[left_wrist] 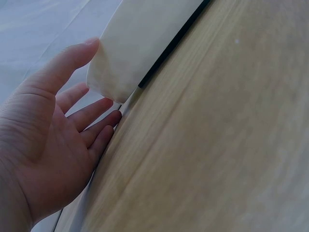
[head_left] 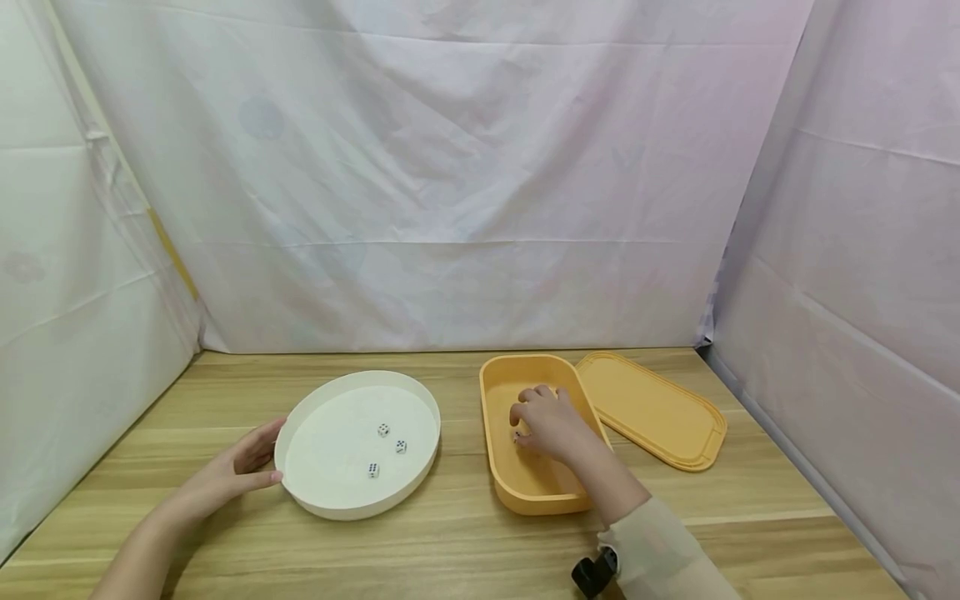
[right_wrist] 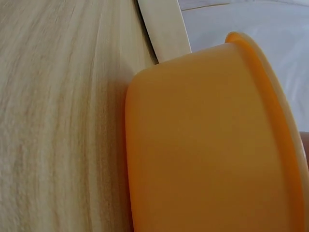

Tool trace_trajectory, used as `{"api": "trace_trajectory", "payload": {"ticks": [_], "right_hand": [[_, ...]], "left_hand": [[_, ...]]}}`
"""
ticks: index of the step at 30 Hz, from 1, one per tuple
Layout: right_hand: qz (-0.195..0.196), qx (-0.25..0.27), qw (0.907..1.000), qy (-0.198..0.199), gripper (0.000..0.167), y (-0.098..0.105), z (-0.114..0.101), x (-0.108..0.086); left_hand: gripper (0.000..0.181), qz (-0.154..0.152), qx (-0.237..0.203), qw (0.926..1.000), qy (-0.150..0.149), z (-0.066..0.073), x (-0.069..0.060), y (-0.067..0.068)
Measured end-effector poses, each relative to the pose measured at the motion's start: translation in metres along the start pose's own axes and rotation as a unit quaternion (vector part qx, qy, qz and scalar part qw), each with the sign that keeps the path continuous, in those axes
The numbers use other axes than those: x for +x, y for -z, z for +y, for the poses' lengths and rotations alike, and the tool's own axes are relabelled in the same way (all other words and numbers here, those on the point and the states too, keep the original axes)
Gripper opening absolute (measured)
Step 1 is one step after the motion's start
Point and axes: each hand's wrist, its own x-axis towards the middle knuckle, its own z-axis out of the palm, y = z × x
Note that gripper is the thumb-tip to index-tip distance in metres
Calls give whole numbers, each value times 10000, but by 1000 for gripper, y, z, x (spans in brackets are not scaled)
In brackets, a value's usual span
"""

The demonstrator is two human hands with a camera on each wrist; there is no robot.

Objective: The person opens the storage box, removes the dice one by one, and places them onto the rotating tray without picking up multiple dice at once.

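Touching tray (head_left: 330, 442) with relaxed left hand (head_left: 227, 472); right hand (head_left: 550, 423) curled over die (head_left: 517, 436) in box (head_left: 542, 503), cannot tell whether pinched. Probably at the picking step, needing a sure pinch before lifting.

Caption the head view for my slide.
Left hand at a white tray holding three dice; right hand inside an orange box.

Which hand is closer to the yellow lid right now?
Right. The right hand is in the yellow box, with the lid just to its right. The left hand is farther away, at the left edge of the white tray.
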Motion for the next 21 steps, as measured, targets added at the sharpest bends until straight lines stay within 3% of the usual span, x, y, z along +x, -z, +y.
{"api": "trace_trajectory", "payload": {"ticks": [21], "right_hand": [[-165, -159, 9997, 17, 13, -8, 3, 2]], "left_hand": [[72, -16, -71, 10000, -65, 2, -1, 0]]}}
